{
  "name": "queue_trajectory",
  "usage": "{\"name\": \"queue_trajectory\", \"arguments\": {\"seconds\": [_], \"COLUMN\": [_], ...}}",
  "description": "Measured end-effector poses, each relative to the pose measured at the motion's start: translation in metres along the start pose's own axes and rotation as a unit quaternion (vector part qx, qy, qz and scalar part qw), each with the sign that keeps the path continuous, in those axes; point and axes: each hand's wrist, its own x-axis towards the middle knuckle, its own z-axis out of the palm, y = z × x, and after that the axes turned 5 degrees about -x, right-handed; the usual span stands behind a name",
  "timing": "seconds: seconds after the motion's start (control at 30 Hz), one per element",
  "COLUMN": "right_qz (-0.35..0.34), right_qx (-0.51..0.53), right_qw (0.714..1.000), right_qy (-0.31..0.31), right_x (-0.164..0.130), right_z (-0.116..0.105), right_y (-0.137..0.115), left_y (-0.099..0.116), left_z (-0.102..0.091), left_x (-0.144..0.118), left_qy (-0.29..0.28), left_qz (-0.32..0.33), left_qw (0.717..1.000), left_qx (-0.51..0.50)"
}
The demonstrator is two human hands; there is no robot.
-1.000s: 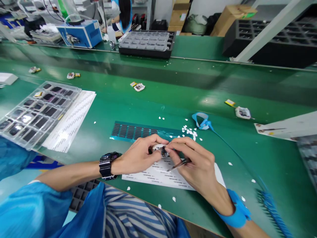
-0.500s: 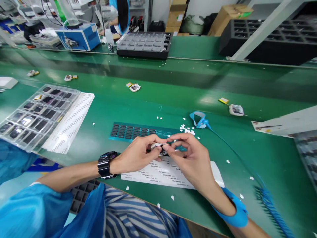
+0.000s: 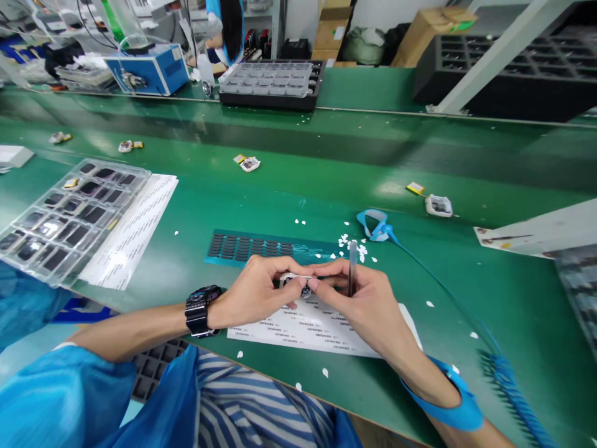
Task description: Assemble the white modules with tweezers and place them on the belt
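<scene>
Tweezers (image 3: 352, 266) have swung upright in my right hand (image 3: 368, 302) since a moment ago; I see both hands pinching the small watch case (image 3: 295, 283), left hand (image 3: 259, 292) gripping it, above the label sheet (image 3: 303, 328) on the green surface (image 3: 280, 199).

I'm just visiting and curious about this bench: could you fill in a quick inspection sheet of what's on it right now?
Surface: green bench mat, dotted with small white paper bits.
Job's things: small white part pinched between both hands over a white label sheet; metal tweezers upright in the right hand.
Clutter: clear tray of dark parts, teal strip of dark pads, loose small units on the belt.
Grippers: left hand and right hand, both closed on the part.
Cables: blue coiled cord running to a loose blue strap.
Surroundings: blue machine, black trays, cardboard boxes.
</scene>
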Motion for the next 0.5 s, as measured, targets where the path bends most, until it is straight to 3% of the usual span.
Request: {"name": "queue_trajectory", "arguments": {"seconds": [0.33, 0.43, 0.5], "right_qz": [-0.036, -0.058, -0.115], "right_qx": [-0.037, -0.098, -0.158], "right_qw": [0.999, 0.993, 0.978], "right_qy": [0.017, 0.045, 0.079], "right_x": [-0.0026, -0.0038, -0.0048], "right_z": [0.0075, 0.0087, 0.0087], "right_y": [0.002, 0.0041, 0.0042], "left_y": [-0.0005, 0.0033, 0.0066], "left_z": [0.0049, 0.0039, 0.0027], "left_x": [-0.0026, 0.0012, 0.0036], "left_qy": [0.039, 0.005, -0.011], "left_qz": [0.025, -0.019, -0.042], "left_qw": [0.997, 0.999, 0.993], "left_qx": [0.056, -0.031, -0.111]}}
